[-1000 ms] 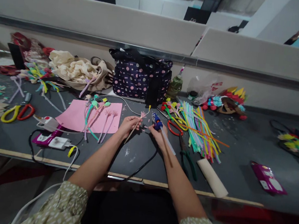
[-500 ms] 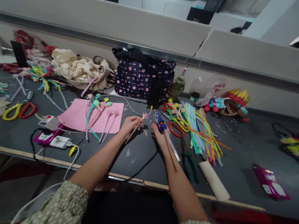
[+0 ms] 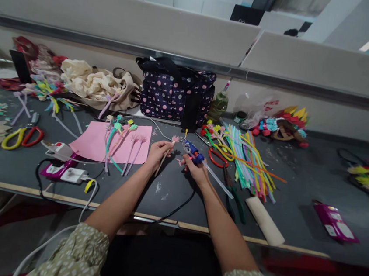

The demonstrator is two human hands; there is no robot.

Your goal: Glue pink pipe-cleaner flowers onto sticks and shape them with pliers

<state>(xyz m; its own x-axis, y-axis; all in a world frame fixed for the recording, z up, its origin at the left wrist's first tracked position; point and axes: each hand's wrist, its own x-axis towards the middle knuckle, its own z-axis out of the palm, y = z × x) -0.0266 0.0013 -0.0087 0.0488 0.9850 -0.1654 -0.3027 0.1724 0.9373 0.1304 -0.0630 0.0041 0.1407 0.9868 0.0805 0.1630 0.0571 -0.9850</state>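
Observation:
My left hand [image 3: 159, 153] pinches a thin beige stem with a small pink flower [image 3: 175, 139] at its top. In my right hand [image 3: 195, 170] is a blue glue gun [image 3: 192, 151], a long clear glue stick [image 3: 218, 180] jutting from its back. The gun's nozzle points toward the pink flower, close beside it; whether they touch I cannot tell. Pink scraps lie on the dark table [image 3: 161, 199] between my hands. Left of them, a pink sheet [image 3: 87, 139] carries finished-looking pipe-cleaner flowers [image 3: 133, 150].
Right of my hands lie green-handled pliers [image 3: 239, 205], a bundle of colourful pipe cleaners [image 3: 251, 158] and a beige roll [image 3: 265, 221]. Scissors [image 3: 33, 135] and a purple power strip [image 3: 56, 169] are at left. A dotted bag [image 3: 162, 94] stands behind; a black cord crosses the front edge.
My right hand has brought the glue gun left, its nozzle now close to the pink flower. My left hand has shifted slightly left with the flower.

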